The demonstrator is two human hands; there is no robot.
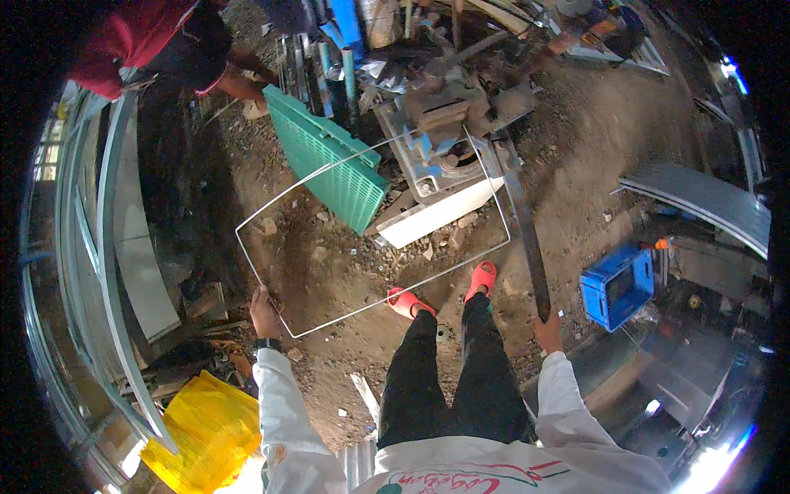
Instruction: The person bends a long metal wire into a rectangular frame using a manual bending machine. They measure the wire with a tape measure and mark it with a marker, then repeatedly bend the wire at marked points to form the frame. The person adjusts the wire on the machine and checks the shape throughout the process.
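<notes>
A thin white metal rod bent into a large rectangle [294, 336] reaches from my left side to a metal bench machine [444, 115] with a vice-like head. My left hand [264, 313], with a dark band at the wrist, is closed on the rectangle's near left side. The rectangle's far edge meets the machine, where its end is hard to make out. My right hand [549, 333] is wrapped round the near end of a long dark lever bar [529, 247]. That bar slants from the machine toward me along its right side.
A green plastic panel [321, 160] and a white board [440, 214] lean by the machine. A person in red [140, 41] is at far left; another person's arm [568, 39] reaches in at far right. A blue crate [617, 286], yellow sheet [202, 432] and metal frames [107, 214] surround me.
</notes>
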